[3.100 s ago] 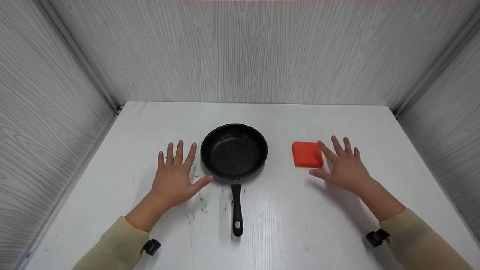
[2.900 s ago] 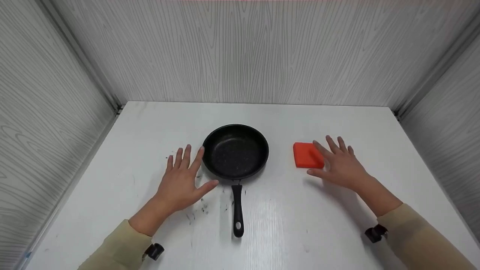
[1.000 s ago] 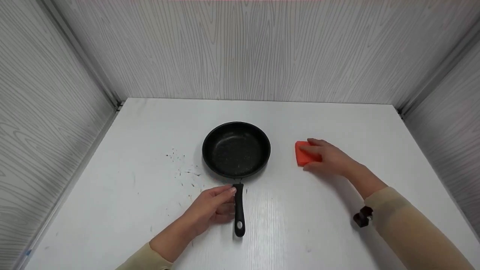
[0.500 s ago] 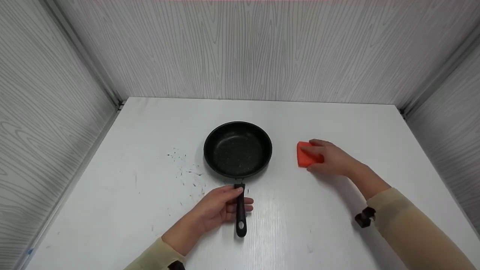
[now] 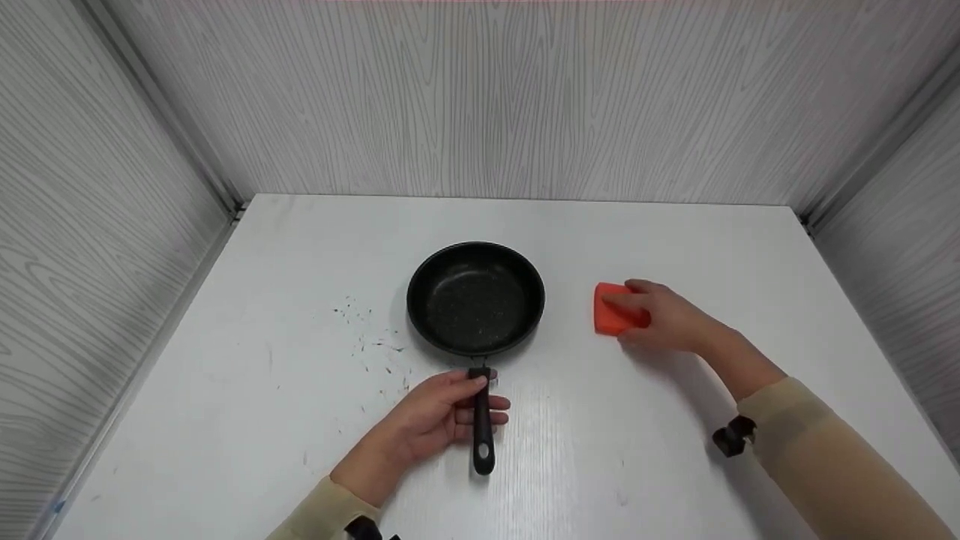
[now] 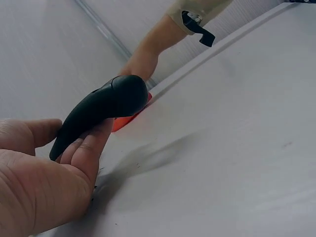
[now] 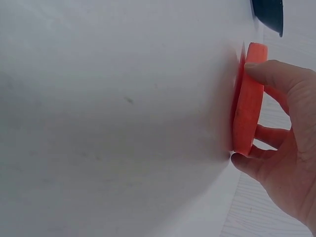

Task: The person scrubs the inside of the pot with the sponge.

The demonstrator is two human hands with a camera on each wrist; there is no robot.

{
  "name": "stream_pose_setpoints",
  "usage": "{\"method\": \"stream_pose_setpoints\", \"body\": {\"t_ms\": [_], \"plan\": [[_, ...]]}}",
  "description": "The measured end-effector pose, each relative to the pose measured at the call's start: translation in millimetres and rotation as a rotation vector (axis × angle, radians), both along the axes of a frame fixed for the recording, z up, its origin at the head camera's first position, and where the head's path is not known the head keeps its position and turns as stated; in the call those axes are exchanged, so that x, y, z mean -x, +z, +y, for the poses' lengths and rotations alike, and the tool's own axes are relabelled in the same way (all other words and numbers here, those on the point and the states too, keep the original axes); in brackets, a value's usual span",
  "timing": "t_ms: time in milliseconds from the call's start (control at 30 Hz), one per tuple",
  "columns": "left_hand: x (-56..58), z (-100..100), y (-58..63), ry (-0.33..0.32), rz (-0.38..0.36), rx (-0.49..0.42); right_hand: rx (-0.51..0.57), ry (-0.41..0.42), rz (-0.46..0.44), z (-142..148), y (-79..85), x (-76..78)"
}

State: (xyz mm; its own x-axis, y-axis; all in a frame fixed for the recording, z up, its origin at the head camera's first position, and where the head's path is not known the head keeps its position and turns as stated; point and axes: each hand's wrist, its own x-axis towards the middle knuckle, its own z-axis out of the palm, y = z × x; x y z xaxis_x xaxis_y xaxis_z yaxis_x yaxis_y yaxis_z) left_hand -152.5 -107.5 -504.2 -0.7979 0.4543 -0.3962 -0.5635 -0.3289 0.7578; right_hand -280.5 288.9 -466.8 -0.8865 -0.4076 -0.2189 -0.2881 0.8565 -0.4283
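Note:
A black frying pan (image 5: 476,300) stands mid-table in the head view, its handle (image 5: 483,446) pointing toward me. My left hand (image 5: 424,424) grips that handle near the pan, thumb on top and fingers passing beneath. The left wrist view has the handle (image 6: 94,108) between thumb and curled fingers. To the right of the pan, my right hand (image 5: 671,319) holds a red square sponge (image 5: 607,321) by its edges, partly covering it. In the right wrist view the sponge (image 7: 249,108) appears edge-on, close to the tabletop; whether it is fully lifted I cannot tell.
The white table (image 5: 645,465) is bounded by a grey wood-grain back panel (image 5: 480,97) and side panels. Small dark specks (image 5: 379,345) lie left of the pan. Black camera mounts (image 5: 733,436) stick out below the sleeves.
Both hands were spread open about three seconds ago. The left has since moved to the pan's handle and gripped it, and the right has taken hold of the sponge. Little moved in the last half second.

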Motion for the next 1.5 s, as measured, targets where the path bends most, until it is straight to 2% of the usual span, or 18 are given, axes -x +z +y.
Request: {"method": "stream_pose_setpoints", "body": {"t_ms": [467,767,1100,1300,1500], "plan": [[9.2,-1.2,-7.4,-0.069,0.039,-0.022,0.046,0.003,0.042,-0.5,-2.2,-0.6],[8.3,-1.3,-10.5,-0.082,0.056,-0.065,0.192,-0.016,0.073,-9.7,-5.8,0.9],[9.7,-0.5,-13.1,-0.076,0.071,-0.066,0.294,0.078,0.161,-50.0,20.3,-6.1],[8.2,-0.6,-12.5,-0.076,0.076,-0.056,0.271,0.165,0.183,-80.6,32.6,-14.0],[10.0,-0.5,-12.9,-0.078,0.069,-0.048,0.216,0.220,0.200,-103.8,36.9,-15.9]]}}
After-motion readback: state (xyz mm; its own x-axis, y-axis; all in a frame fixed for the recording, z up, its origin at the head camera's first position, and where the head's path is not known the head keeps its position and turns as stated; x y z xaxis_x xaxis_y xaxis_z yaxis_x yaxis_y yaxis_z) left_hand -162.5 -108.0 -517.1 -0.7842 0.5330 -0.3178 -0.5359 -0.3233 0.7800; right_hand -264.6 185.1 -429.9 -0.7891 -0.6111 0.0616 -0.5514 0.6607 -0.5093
